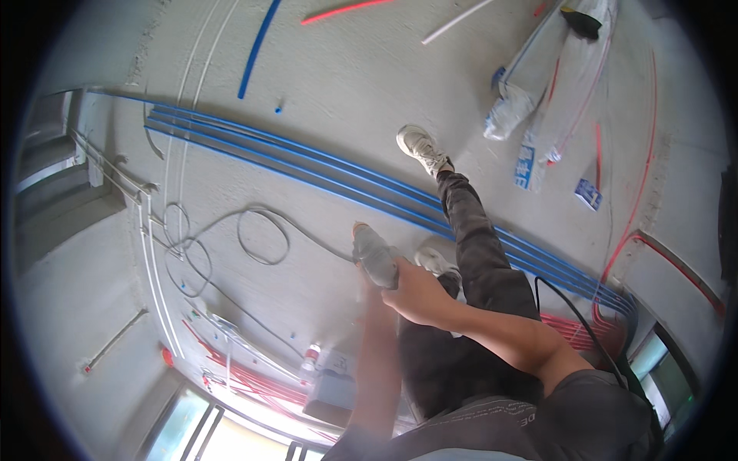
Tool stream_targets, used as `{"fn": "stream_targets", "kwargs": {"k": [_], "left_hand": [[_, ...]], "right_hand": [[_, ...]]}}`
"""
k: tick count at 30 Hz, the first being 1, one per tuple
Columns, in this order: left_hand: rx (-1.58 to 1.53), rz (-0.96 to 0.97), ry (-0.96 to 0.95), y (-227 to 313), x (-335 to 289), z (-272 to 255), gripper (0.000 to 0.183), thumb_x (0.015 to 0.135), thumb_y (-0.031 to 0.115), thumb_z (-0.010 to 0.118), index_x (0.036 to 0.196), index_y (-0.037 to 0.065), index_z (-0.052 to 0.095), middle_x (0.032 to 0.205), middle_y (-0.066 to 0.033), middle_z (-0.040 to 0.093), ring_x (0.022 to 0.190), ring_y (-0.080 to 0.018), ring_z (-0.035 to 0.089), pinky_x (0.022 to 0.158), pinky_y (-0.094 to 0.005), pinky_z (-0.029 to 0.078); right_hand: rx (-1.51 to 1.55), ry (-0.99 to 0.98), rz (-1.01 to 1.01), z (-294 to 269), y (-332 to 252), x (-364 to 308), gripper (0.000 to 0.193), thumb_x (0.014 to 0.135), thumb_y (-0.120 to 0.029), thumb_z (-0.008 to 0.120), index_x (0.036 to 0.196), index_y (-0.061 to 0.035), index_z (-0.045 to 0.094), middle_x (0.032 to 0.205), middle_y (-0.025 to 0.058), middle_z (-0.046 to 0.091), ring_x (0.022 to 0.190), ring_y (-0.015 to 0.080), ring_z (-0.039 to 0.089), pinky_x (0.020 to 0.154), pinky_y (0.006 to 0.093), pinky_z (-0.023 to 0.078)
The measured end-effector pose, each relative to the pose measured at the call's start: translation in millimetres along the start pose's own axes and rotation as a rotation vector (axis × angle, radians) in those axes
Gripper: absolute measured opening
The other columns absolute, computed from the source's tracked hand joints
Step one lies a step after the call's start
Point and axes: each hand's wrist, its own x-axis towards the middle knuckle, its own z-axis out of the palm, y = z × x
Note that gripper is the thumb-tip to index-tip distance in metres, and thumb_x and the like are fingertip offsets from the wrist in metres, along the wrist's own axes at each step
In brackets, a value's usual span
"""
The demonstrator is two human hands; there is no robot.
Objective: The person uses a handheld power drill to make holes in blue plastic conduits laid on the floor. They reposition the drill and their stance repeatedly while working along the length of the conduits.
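Observation:
My left hand (374, 257) is in front of me over the floor, covered by what looks like a grey work glove, with a skin-coloured tip showing at its far end. Its fingers are too blurred to make out. My bare right hand (419, 296) closes around the near right side of the grey glove, by the left wrist. Behind the hands, a grey cable (307, 234) lies on the floor and passes out of sight at the glove.
Several long blue pipes (323, 180) cross the floor, passing behind my legs. Loops of cable lie to the left. Plastic-wrapped pipes (573, 84) are at the far right. A short blue pipe (257, 50) lies farther off. Red pipes (254, 380) and a grey box (329, 394) are near the lower left.

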Motion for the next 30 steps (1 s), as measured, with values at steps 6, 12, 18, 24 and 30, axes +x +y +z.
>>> {"fn": "stream_targets", "kwargs": {"k": [6,12,18,24,30], "left_hand": [[0.055,-0.040,0.039,91.2,85.0,60.5,0.044,0.112,0.034,0.040,0.135,0.004,0.061,0.124,-0.0141,0.071,0.111,-0.0307,0.073,0.097,-0.0496,0.061],[0.056,-0.072,0.110,178.3,118.6,68.5,0.044,0.112,0.033,0.039,0.135,0.003,0.061,0.124,-0.0143,0.071,0.111,-0.0307,0.073,0.098,-0.0496,0.061],[0.017,-0.092,0.101,264.4,149.7,30.8,0.044,0.112,0.033,0.039,0.136,0.003,0.060,0.125,-0.0144,0.071,0.112,-0.0308,0.073,0.098,-0.0496,0.061],[0.083,-0.137,-0.009,356.2,191.7,-36.7,0.044,0.112,0.032,0.039,0.137,0.003,0.060,0.126,-0.0146,0.071,0.113,-0.0309,0.073,0.099,-0.0496,0.061],[0.305,-0.251,-0.133,428.4,192.6,-100.7,0.044,0.112,0.032,0.038,0.138,0.003,0.059,0.126,-0.0147,0.071,0.113,-0.0309,0.073,0.099,-0.0497,0.061]], "right_hand": [[-0.022,-0.063,0.124,-38.8,-90.3,97.7,0.038,0.090,-0.021,0.069,0.123,-0.0041,0.064,0.113,0.0250,0.075,0.111,0.0441,0.071,0.095,0.0542,0.054],[0.020,-0.177,0.143,-36.9,-184.6,173.5,0.038,0.092,-0.024,0.070,0.123,-0.0032,0.065,0.116,0.0244,0.075,0.114,0.0436,0.071,0.097,0.0544,0.054],[0.000,-0.117,0.181,27.6,-273.6,208.0,0.039,0.092,-0.023,0.071,0.127,-0.0074,0.065,0.115,0.0250,0.075,0.112,0.0468,0.070,0.096,0.0546,0.054],[0.039,0.079,0.133,140.7,-314.4,231.0,0.046,0.090,-0.024,0.070,0.131,-0.0045,0.061,0.116,0.0292,0.074,0.112,0.0499,0.069,0.096,0.0552,0.055],[0.205,0.176,0.198,234.1,-322.9,207.7,0.049,0.091,-0.030,0.071,0.131,-0.0042,0.060,0.116,0.0283,0.074,0.112,0.0481,0.071,0.098,0.0556,0.055]]}}
